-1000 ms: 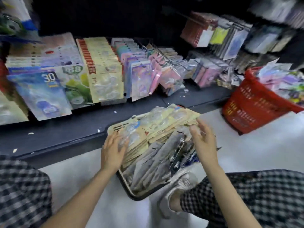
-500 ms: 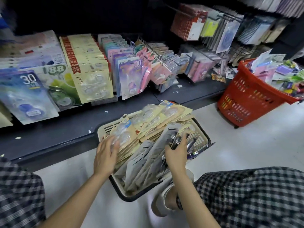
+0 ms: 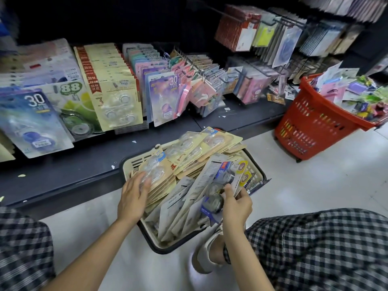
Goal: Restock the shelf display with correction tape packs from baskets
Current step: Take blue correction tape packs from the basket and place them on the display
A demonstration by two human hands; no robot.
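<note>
the person crouches at the low shelf (image 3: 88, 164) with the beige basket (image 3: 134, 162) on the floor between their knees, and it's packed: a fanned stack of kraft-card packs (image 3: 189, 152) with clear blisters along the far and left side, grey-backed packs (image 3: 180, 198) standing on edge nearer the body. the right hand (image 3: 236, 206) has its fingers (image 3: 244, 196) and thumb curled round a blue-and-silver blister pack (image 3: 220, 185) at the basket's right edge, pinching it low on the card beside the round bubbles. the left hand (image 3: 133, 198) lies flat on the kraft stack, fingers straight and spread, pressing rather than gripping. these packs look light, the card stiff enough to lift by one edge but easy to crease, and the plastic blisters probably slick, so the bare card margin or the top hang-hole strip looks like the safer place to take hold than the bubble itself. stacked loose like this they'd likely slide off each other if the pile tips. off to the right stands a red basket (image 3: 304, 122), heaped over its rim with mixed coloured packs. on the shelf, a row of matching kraft packs marked 3 (image 3: 117, 101) stands in its slot, with blue 30 packs (image 3: 35, 122) and green 88 packs (image 3: 73, 106) to its left.
</note>
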